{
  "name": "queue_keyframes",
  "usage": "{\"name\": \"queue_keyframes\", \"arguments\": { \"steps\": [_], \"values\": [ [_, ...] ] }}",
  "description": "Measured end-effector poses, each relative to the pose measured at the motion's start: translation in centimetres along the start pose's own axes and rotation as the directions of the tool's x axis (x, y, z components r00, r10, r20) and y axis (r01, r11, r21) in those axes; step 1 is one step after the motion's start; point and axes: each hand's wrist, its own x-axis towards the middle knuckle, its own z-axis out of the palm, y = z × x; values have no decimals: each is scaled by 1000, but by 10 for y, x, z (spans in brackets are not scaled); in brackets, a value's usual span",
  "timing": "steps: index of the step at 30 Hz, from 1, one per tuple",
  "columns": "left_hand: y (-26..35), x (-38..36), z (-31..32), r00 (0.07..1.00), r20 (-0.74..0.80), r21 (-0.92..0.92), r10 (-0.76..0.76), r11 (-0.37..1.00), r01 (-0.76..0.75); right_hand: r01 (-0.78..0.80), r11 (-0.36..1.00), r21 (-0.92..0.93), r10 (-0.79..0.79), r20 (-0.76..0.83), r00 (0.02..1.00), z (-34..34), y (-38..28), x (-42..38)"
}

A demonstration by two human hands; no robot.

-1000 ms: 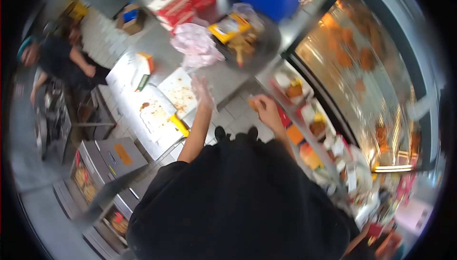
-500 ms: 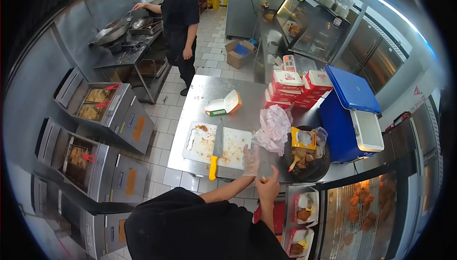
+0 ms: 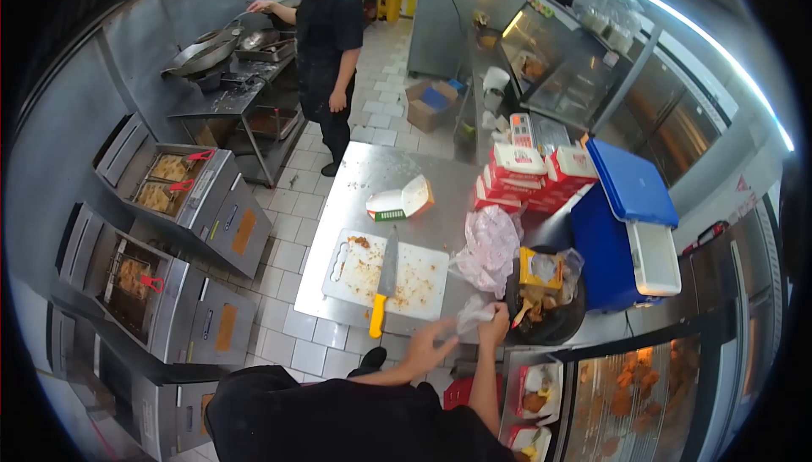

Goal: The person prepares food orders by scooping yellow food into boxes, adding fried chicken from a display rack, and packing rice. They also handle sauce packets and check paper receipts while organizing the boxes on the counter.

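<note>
My left hand (image 3: 430, 347) is bare and open, fingers apart, at the near edge of the steel table. Just to its right, my right hand (image 3: 494, 325) is closed on a clear plastic glove (image 3: 474, 315), which hangs crumpled between the two hands. Ahead lies a white cutting board (image 3: 423, 288) strewn with crumbs and brown scraps. A knife with a yellow handle (image 3: 378, 314) rests across it, its blade pointing away from me. Behind the board sits an opened paper food box (image 3: 399, 201). Crumpled pinkish paper or plastic (image 3: 491, 238) lies to the right.
A black round container (image 3: 554, 327) with wrappers and scraps stands at right. Behind it are stacked red-and-white boxes (image 3: 516, 162) and a blue cooler (image 3: 600, 246). Fryers (image 3: 173, 178) line the left. A co-worker (image 3: 330, 52) stands by the wok station. A heated cabinet (image 3: 634, 386) is at near right.
The clear glove has come off my left hand and is now in my right hand. My left hand has drawn back toward me; the view has shifted slightly.
</note>
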Motion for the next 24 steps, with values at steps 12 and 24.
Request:
{"name": "queue_keyframes", "arguments": {
  "steps": [12, 24],
  "values": [
    [-103, 124, 70, 938, -147, 360, 313, 901, -244, -390, 776, 496, 354, 170, 920, -36, 72, -35],
    [-42, 27, 81, 669, 743, -168, -5, 967, 193, -322, 743, 587, 252, 200, 947, -103, 30, -165]
  ]
}}
